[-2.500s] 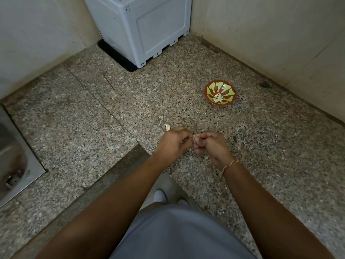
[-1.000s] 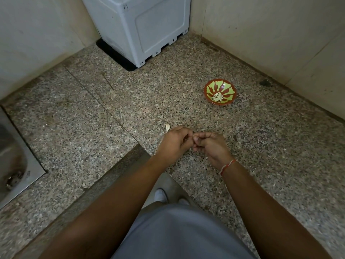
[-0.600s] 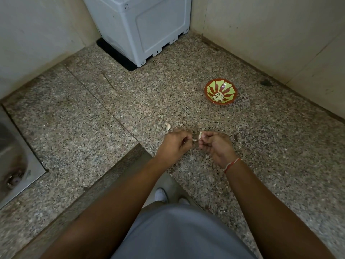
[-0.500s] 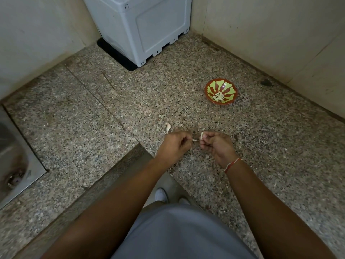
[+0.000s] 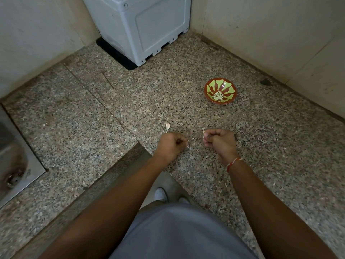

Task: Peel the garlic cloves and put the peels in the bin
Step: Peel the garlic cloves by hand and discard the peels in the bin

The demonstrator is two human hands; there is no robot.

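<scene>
**Garlic clove in the right hand, a strip of peel in the left**

Both hands were held out over the speckled stone counter (image 5: 280,146), a little apart from each other. The right hand (image 5: 219,142) was curled into a loose fist, its thumb and fingertips pinching a pale garlic clove (image 5: 203,135) that poked out at the near side of the knuckles. A red and white thread (image 5: 233,163) circled that wrist. The left hand (image 5: 170,145) was curled too, pinching a thin strip of peel (image 5: 189,143) whose pale end stuck out toward the right hand; the strip was too small to tell more.

Just beyond the left hand, a second clove (image 5: 167,126) lay on the counter, apart from the fingers. Farther back and to the right stood a small red and green bowl (image 5: 220,90), with pale pieces lying in its bottom; whether they were cloves or peels could not be told.

A grey plastic box (image 5: 141,25) stood in the corner against the walls. At the far left, the edge of a steel sink (image 5: 11,161) was set into the counter.
</scene>
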